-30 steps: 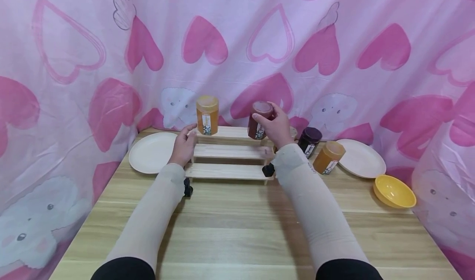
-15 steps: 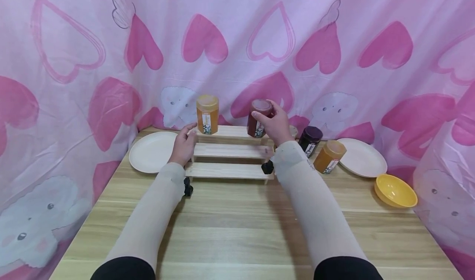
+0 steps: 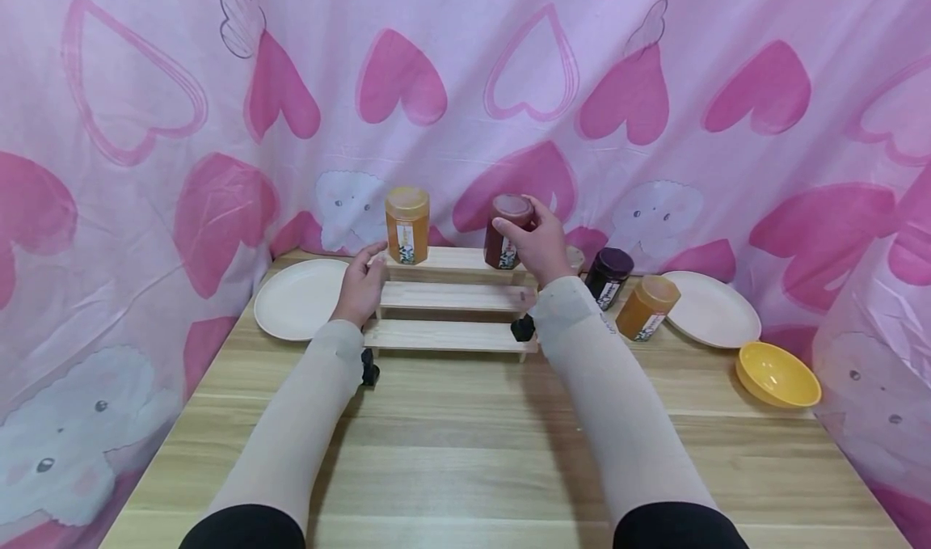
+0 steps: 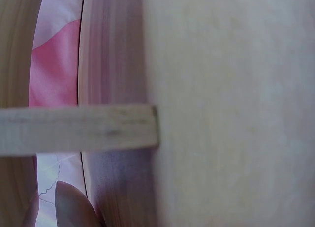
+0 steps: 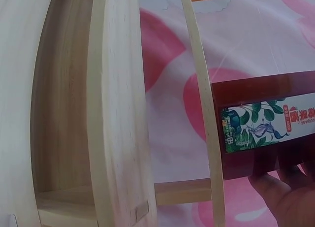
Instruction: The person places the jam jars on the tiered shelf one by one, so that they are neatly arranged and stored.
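A three-tier wooden display rack [image 3: 457,296] stands at the table's far side. My right hand [image 3: 541,246] grips a jar of dark red jam [image 3: 497,242] by its upper part, thumb in front, at the right end of the top tier. In the right wrist view this jam jar [image 5: 266,121] has its base right at the tier's edge and its label in view. My left hand [image 3: 360,286] holds the rack's left end near the top tier; in the left wrist view a fingertip [image 4: 75,207] shows beyond the wood. An amber jar [image 3: 407,227] stands on the top tier's left end.
Right of the rack stand a dark purple jar [image 3: 608,276] and another amber jar [image 3: 646,308]; a further jar [image 3: 575,258] is mostly hidden behind my right hand. White plates lie left [image 3: 300,300] and right [image 3: 716,310]. A yellow bowl [image 3: 777,375] sits near the right edge.
The red jam jar and my right hand rise very slightly in the head view early on, then stay put. My left hand keeps its place at the rack.
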Action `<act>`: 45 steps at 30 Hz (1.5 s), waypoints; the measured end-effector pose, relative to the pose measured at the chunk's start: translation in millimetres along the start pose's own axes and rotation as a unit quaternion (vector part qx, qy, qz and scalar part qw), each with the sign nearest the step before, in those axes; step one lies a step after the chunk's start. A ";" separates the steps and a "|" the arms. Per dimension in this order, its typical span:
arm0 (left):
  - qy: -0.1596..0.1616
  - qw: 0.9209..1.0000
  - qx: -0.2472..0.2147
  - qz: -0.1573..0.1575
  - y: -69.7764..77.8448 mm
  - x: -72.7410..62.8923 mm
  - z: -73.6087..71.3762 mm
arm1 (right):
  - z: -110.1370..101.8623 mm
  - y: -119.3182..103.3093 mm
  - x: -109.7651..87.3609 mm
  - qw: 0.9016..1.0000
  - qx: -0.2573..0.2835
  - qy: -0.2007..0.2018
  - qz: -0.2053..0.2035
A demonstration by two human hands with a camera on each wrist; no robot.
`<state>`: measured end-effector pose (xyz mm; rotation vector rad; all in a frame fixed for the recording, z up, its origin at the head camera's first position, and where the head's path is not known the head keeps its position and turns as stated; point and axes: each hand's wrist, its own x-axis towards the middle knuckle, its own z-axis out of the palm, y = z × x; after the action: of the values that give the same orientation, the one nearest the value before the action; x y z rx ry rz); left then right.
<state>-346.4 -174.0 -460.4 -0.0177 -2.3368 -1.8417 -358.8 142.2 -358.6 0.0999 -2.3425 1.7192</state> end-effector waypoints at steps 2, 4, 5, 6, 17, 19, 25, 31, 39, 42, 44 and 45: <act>0.001 1.000 -0.001 0.000 0.2 -0.2 0.1 | 0.4 0.0 -0.2 1.000 0.000 0.000 -0.001; 0.001 1.000 0.000 0.001 0.7 -0.6 0.2 | 0.8 -0.4 -0.2 1.000 -0.001 0.001 -0.001; 0.002 1.000 0.000 0.002 0.9 -0.9 0.2 | 1.1 -0.5 -0.2 1.000 -0.002 0.001 -0.001; 0.002 1.000 0.001 0.002 1.1 -1.0 0.3 | 1.2 -0.8 -0.2 1.000 -0.001 0.000 0.000; 0.004 1.000 -0.004 0.007 -0.7 0.3 0.8 | 1.0 -2.2 -1.3 1.000 0.000 0.005 -0.006; 0.003 1.000 -0.007 0.009 -1.2 0.6 1.0 | 1.1 -1.7 -2.0 1.000 0.002 0.005 -0.001; 0.003 1.000 -0.010 0.009 -2.2 1.4 0.8 | 1.4 -1.9 -2.9 1.000 0.001 0.007 0.001; 0.002 1.000 -0.010 0.008 0.1 0.9 0.1 | 2.3 -4.8 -3.1 1.000 0.001 0.011 -0.007; 0.000 1.000 -0.001 0.004 0.1 0.0 -1.3 | 2.9 0.9 -8.7 1.000 0.007 -0.004 0.006; -0.004 1.000 -0.003 0.001 -1.9 0.2 -1.2 | -2.7 8.0 -13.0 1.000 0.011 -0.012 0.014; -0.004 1.000 -0.006 -0.001 -2.7 0.2 -0.9 | -9.7 10.6 -16.1 1.000 0.018 -0.009 0.018; -0.004 1.000 -0.005 -0.001 -2.3 -0.2 -0.9 | -14.2 11.1 -17.6 1.000 0.024 -0.008 0.019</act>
<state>-346.4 -175.4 -462.4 -0.0241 -2.3332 -1.8589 -341.7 157.7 -369.0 0.0789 -2.3304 1.7982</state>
